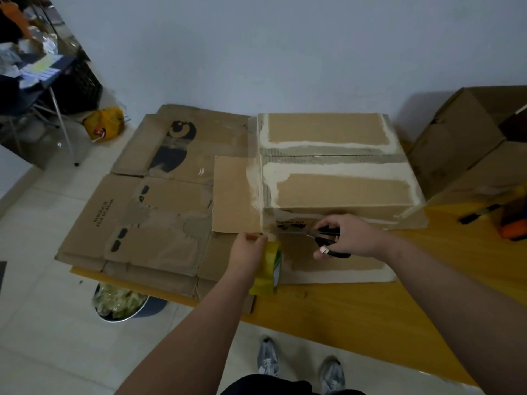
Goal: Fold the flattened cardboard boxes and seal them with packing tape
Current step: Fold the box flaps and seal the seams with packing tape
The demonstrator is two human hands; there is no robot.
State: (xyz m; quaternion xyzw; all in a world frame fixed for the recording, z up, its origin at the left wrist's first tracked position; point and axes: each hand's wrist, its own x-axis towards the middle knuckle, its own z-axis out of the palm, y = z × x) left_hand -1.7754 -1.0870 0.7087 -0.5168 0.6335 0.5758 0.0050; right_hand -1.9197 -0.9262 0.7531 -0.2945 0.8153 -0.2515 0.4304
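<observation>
I see my left hand [248, 250] low in the middle of the frame, fingers pinched together at the near left corner of the folded box [336, 163], where a strip of tape seems to run up onto the cardboard; the roll of yellow tape [271, 269] hangs just under that hand, against my wrist. My right hand [346, 235] sits just to the right of it, closed around a pair of black-handled scissors [328, 242], whose blades point left toward the tape, close against the box's front face. The two hands are near each other but not touching.

The box stands in the centre and right of the frame on a yellow table [370, 317]. Its top flaps are closed and meet at a seam running left to right, with pale torn patches along the seam and edges. One flap [232, 195] sticks out flat to the left of the box, and another lies flat on the table below my right hand.

A stack of flattened boxes [159, 201] fills the left centre of the frame, overhanging the table's left edge. At the right edge stand more made-up boxes [462, 143], with an orange and black object [513, 220] below them that is too blurred to name. Below the table at lower left sits a bin [122, 305] full of crumpled scraps. My grey shoes [268, 356] show at the bottom centre.
</observation>
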